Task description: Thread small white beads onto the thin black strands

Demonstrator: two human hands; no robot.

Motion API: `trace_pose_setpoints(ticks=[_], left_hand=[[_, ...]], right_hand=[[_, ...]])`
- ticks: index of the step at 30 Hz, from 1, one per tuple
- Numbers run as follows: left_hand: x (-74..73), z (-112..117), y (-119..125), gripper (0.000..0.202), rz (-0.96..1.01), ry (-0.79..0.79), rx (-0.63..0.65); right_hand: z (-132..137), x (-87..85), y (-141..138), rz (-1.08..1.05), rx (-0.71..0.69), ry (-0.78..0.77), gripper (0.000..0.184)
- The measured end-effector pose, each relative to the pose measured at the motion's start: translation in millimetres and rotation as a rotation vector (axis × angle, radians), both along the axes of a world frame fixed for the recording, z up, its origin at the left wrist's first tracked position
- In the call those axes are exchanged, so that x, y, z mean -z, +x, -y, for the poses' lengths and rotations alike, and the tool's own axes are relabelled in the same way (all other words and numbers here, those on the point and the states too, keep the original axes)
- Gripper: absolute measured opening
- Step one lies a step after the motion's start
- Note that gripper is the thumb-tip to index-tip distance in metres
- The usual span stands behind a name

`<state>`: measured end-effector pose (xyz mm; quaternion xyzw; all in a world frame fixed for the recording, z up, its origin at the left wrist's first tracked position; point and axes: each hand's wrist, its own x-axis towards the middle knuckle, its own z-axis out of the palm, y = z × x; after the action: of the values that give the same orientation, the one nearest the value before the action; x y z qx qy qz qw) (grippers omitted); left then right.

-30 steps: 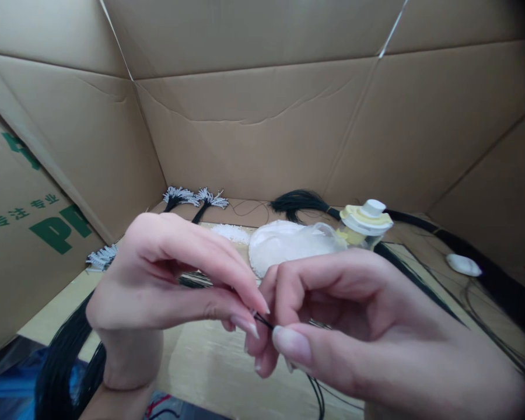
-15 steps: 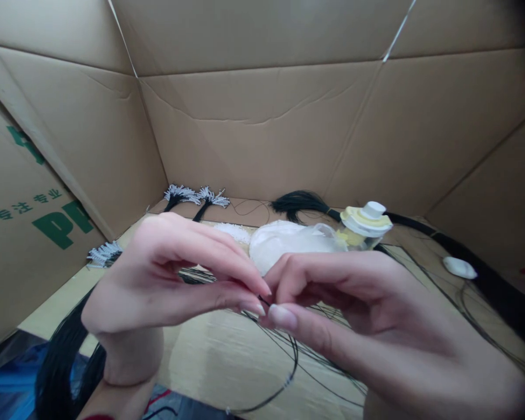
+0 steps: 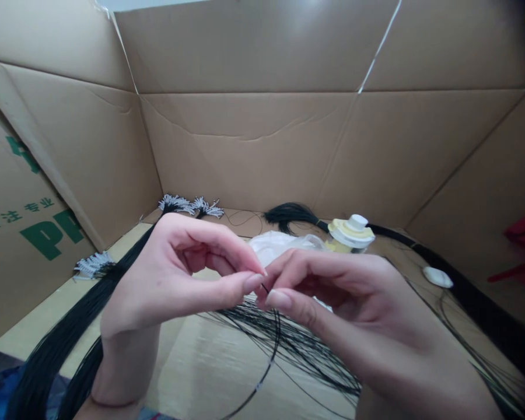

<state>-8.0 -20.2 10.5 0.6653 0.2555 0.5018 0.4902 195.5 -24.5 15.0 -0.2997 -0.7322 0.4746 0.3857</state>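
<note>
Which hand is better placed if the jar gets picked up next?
Probably the right hand: the jar shows just past its knuckles, while the left hand is farther away. Both hands seem to pinch the black string, so the right would have to let go first.

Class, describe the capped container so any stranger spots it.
Start at the back cardboard wall. Near its foot, beyond the right hand, sits the container; its yellow-and-white top with a round cap sets it apart from the black strands beside it.

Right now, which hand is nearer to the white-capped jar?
Right. The right hand is in front of the white-capped jar, just below it in view; the left hand is farther off, to the jar's left.
</note>
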Motion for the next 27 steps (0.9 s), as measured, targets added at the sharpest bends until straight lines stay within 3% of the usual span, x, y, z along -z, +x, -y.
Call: trace_pose_setpoints(ticks=[8,18,23,27], left_hand=[[-0.9,0.7,-2.7,0.017,-0.047,0.068,-0.029],[-0.7,1.5,-2.2,0.019,-0.038,0.071,0.022],[-5.5,1.0,-3.1,0.018,-0.063,0.091,-0.027],[-6.3,-0.3,-7.0,0.018,-0.068,0.088,0.04]], right_hand=[[1.3,-0.3,-3.3,-0.048,-0.001,-0.06,0.013],[-1.0,1.5,-1.9,-0.091,-0.048,-0.137,0.009],[-1.9,0.3,-3.5,-0.094,-0.045,-0.164,0.013],[-2.4,-0.6,-2.6,-0.108,-0.077,-0.176,0.015]])
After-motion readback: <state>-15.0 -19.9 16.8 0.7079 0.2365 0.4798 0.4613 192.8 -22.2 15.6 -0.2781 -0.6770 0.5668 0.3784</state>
